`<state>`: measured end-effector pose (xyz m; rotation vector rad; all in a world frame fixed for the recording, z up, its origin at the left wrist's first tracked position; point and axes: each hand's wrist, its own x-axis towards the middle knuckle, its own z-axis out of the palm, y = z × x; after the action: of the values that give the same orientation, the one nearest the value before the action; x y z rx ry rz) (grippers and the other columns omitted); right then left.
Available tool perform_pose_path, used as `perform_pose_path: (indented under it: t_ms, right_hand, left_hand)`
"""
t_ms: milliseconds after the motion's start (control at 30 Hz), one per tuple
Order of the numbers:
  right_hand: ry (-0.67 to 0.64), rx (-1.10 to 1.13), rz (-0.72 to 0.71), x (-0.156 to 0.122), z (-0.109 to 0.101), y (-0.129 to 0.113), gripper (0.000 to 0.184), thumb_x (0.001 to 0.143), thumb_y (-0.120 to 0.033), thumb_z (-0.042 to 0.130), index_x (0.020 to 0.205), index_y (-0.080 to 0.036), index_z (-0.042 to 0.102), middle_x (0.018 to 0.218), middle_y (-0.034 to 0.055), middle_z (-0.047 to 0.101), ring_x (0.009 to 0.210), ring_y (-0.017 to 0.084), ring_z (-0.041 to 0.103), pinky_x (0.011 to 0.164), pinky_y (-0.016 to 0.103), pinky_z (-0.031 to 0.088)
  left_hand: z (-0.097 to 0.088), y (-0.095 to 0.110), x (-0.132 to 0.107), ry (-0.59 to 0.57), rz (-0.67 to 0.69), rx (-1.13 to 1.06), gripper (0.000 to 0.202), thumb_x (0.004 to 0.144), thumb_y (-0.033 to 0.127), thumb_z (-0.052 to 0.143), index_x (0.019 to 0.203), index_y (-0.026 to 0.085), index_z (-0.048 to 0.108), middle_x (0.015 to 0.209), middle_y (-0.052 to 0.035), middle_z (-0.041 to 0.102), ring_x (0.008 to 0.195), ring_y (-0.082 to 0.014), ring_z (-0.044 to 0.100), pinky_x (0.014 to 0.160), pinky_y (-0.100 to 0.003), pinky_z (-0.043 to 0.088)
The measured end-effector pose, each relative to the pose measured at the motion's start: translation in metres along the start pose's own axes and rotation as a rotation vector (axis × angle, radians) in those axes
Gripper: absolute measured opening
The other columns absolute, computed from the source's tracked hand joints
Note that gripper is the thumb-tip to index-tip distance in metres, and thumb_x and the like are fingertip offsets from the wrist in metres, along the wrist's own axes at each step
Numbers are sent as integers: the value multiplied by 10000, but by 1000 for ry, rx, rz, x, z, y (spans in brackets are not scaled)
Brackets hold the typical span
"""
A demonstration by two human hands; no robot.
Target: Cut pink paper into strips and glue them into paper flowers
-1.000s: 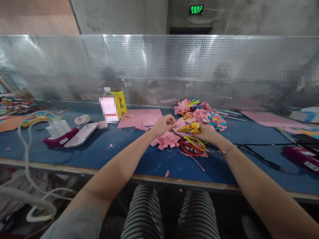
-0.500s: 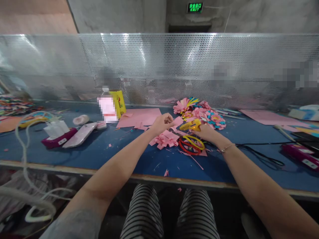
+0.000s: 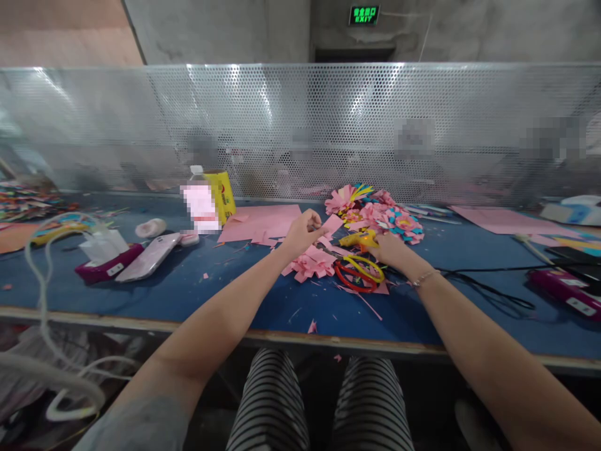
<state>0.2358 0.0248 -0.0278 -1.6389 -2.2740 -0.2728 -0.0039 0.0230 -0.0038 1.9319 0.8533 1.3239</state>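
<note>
My left hand pinches a small strip of pink paper by its left end. To its right, my right hand is closed around a yellow glue gun with a small orange light, its nozzle end pointing left toward the strip. Below both hands lie a heap of cut pink paper pieces and scissors with red and yellow handles. Finished-looking paper flowers in pink, blue and yellow are piled just behind my right hand.
Pink paper sheets lie behind my left hand. Farther left are a bottle, a yellow package, a phone and a purple power strip. A black cable runs right. A perforated metal screen borders the table.
The glue gun has tilted, and its nozzle end sits slightly lower, apart from the strip. The pink strip is angled up a little more in my left hand.
</note>
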Motion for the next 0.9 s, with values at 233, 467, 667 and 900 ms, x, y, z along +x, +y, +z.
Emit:
perform_pose_path:
  t_ms: [233,467,667,900]
  right_hand:
    - [119,763,25,4,-9,-41,166,726,-324,501,779,-173,547,771,31,584,695,134,538,630,271,435]
    - [41,1485,258,2,-5,-69,303,598,-424,638,738,-179,528,729,-7,568,697,100,541,626,232,430]
    - [57,1658,239,0,-9,-79,240,554,-312,694,652,-169,528,620,-31,536,594,71,505,577,207,407]
    - [50,1857,199,-4,-15,-81,86,592,-184,584,601,-169,500,576,-30,528,582,87,518,572,231,428]
  left_hand:
    - [6,2,-3,104,25,-39,293,637,323,618,714,167,382,600,64,423,432,-20,425,383,-145,362]
    - [18,6,-9,113,22,-35,290,645,354,605,693,173,384,574,67,420,416,-27,413,394,-162,346]
    - [24,4,-13,118,67,84,249,672,359,580,696,180,409,540,71,429,425,-35,392,419,-174,312]
    - [26,6,-13,160,91,129,250,672,362,577,672,179,407,592,56,467,485,-45,427,472,-183,345]
